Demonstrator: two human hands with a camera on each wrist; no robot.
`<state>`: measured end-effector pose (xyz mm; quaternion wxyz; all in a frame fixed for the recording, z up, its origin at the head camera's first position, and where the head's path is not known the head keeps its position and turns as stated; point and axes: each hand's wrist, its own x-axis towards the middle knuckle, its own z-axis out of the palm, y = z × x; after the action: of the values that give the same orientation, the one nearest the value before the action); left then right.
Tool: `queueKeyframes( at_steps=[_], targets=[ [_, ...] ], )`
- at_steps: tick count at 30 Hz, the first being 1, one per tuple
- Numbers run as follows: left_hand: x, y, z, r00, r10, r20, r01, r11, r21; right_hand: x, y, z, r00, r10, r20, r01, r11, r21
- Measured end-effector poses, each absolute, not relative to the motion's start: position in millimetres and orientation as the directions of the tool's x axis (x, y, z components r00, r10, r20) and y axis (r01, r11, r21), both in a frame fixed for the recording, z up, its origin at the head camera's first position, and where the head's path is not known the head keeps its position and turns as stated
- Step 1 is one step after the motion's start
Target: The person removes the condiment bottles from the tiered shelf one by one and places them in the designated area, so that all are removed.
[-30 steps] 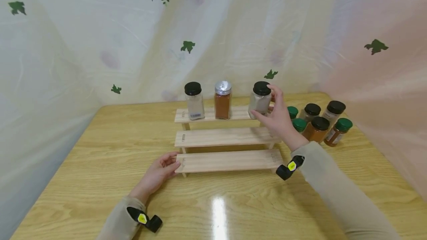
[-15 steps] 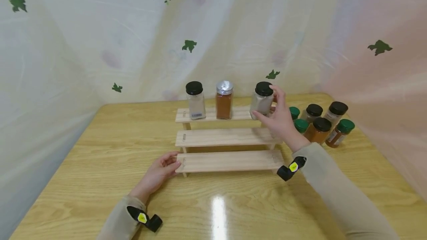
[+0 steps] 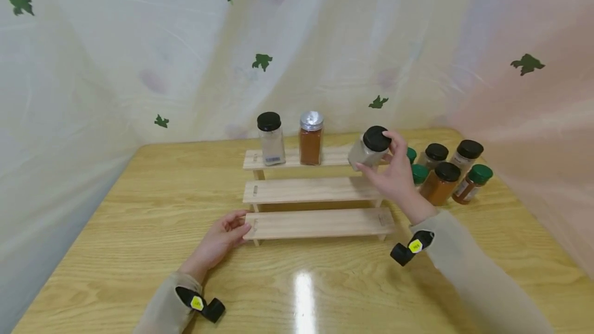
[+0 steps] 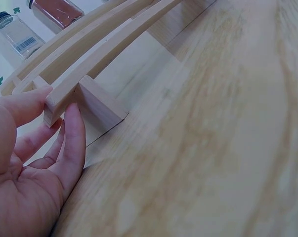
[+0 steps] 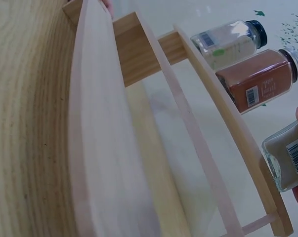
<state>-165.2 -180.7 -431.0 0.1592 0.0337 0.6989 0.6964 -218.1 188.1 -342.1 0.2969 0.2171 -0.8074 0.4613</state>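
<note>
Pinching a tilted, black-lidded glass jar of greyish powder [image 3: 361, 153] between fingers, the right hand [image 3: 396, 178] is at the top right of a three-tier pale wooden rack [image 3: 313, 191]. The left hand [image 3: 219, 241] pinches its lowest shelf [image 3: 320, 223]. On top stand a black-lidded glass jar with pale content [image 3: 272, 147] and a silver-lidded glass jar with reddish-brown powder [image 3: 310, 146].

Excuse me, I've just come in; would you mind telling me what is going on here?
A person is handling spice jars at a three-tier wooden rack. The right hand grips a tilted glass jar by the right end of the top tier; whether its base touches the wood is hard to tell. The left hand pinches the bottom tier's left end. A pale black-lidded jar and a silver-lidded reddish-brown one stand upright on top. More jars stand right of the rack.
</note>
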Motion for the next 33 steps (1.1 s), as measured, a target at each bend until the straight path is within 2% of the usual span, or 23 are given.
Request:
queueKeyframes(
  at_steps=[9,21,27,33],
  targets=[
    [-165,-182,-430,-0.946,0.262,-0.190,-0.184,0.050,0.982,-197,202,-350,-0.703,-0.094,0.705,-0.655,0.473,-0.590],
    [-165,-181,-429,-0.946,0.250,-0.204,-0.198,0.051,0.979,-174,226,-359,-0.598,-0.236,0.766,-0.780,0.393,-0.488],
    [-165,-181,-429,-0.946,0.253,-0.203,-0.198,0.046,0.979,-165,240,-364,-0.596,-0.293,0.748,-0.788,0.394,-0.473],
    [-165,-180,-427,-0.945,0.258,-0.200,-0.198,0.037,0.980,-152,260,-371,-0.630,-0.308,0.713,-0.758,0.442,-0.480]
  ],
)
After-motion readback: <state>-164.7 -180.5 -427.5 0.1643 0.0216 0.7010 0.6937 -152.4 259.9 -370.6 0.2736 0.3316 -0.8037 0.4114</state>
